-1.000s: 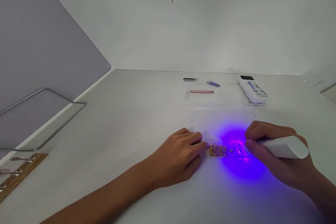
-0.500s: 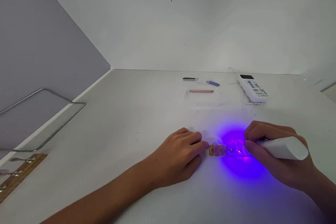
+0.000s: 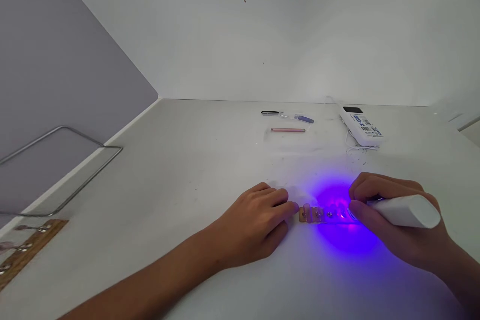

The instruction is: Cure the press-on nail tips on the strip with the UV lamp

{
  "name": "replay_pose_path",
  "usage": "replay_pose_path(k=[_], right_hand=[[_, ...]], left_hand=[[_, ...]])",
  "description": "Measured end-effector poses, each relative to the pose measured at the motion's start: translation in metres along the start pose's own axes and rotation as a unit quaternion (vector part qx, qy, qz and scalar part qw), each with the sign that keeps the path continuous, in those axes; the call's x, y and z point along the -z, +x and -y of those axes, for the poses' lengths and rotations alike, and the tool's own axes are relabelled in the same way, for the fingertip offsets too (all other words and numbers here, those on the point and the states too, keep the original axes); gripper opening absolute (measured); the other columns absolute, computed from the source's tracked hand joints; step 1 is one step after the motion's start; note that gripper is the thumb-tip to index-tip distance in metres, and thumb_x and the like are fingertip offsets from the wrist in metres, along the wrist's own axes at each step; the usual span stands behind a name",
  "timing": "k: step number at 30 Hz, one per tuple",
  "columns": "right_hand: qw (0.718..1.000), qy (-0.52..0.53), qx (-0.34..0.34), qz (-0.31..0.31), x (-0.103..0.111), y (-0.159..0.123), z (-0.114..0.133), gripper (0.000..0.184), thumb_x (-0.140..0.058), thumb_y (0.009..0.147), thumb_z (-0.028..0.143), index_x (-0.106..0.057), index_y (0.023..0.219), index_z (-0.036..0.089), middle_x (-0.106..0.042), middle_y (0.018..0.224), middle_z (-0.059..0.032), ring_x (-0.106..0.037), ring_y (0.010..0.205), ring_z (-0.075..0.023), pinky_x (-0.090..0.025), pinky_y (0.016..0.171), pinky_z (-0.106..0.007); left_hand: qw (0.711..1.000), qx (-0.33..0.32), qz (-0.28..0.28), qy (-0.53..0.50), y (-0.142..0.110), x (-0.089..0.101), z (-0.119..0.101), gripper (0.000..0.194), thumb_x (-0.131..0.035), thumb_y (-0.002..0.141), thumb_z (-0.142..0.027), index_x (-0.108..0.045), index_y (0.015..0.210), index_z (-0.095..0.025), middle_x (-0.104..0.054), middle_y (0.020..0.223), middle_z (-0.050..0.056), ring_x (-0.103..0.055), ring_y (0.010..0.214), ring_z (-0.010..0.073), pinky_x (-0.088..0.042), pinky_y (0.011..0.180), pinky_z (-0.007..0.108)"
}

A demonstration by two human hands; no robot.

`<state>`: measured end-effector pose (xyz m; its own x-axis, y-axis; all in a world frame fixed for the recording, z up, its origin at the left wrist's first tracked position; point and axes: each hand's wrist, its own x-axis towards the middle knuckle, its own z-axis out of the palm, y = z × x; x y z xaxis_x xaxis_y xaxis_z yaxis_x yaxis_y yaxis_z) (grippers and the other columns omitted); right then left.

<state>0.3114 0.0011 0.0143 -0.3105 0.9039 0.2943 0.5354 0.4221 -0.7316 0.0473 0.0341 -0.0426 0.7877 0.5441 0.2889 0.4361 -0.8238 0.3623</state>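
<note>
The UV lamp [image 3: 408, 211] is white, its glow violet-blue. Under it, the wooden strip [image 3: 302, 215] shows tan at its left end, bearing translucent pale-pink pieces [image 3: 307, 213]. Toward the bench's [image 3: 180, 160] far edge, the stylus-like stick [image 3: 288, 130] is pink; the power bank [image 3: 362, 127] is white, patterned with blue-and-black print.

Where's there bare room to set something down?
White tabletop is largely bare between the bent metal wire frame and left hand. Crowded: around the narrow studded strip, where the right hand holds a white lamp; farther back, the slim pink pen and white printed device.
</note>
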Motion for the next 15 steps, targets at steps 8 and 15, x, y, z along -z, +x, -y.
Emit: replay_pose_path(k=[8, 15], right_hand=[[1.000, -0.004, 0.002, -0.002, -0.0008, -0.0008, -0.0010, 0.022, -0.060, 0.094, 0.015, -0.058, 0.074, 0.023, -0.060, 0.065, 0.0017, -0.055, 0.055, -0.0134, -0.042, 0.051, -0.027], [1.000, 0.010, 0.015, -0.016, -0.0032, 0.0001, 0.0003, 0.021, -0.060, 0.094, 0.016, -0.059, 0.075, 0.023, -0.059, 0.065, 0.0030, -0.053, 0.054, -0.0115, -0.039, 0.049, -0.026]], left_hand=[[1.000, 0.000, -0.017, -0.007, -0.0013, -0.0028, 0.0012, 0.030, -0.037, 0.092, -0.008, -0.064, 0.100, -0.018, -0.050, 0.073, -0.001, -0.042, 0.060, 0.0155, -0.040, 0.067, 0.031], [1.000, 0.000, -0.014, -0.008, -0.0017, -0.0021, 0.0011, 0.031, -0.036, 0.092, -0.007, -0.065, 0.099, -0.017, -0.050, 0.074, -0.001, -0.042, 0.060, 0.0154, -0.041, 0.069, 0.031]])
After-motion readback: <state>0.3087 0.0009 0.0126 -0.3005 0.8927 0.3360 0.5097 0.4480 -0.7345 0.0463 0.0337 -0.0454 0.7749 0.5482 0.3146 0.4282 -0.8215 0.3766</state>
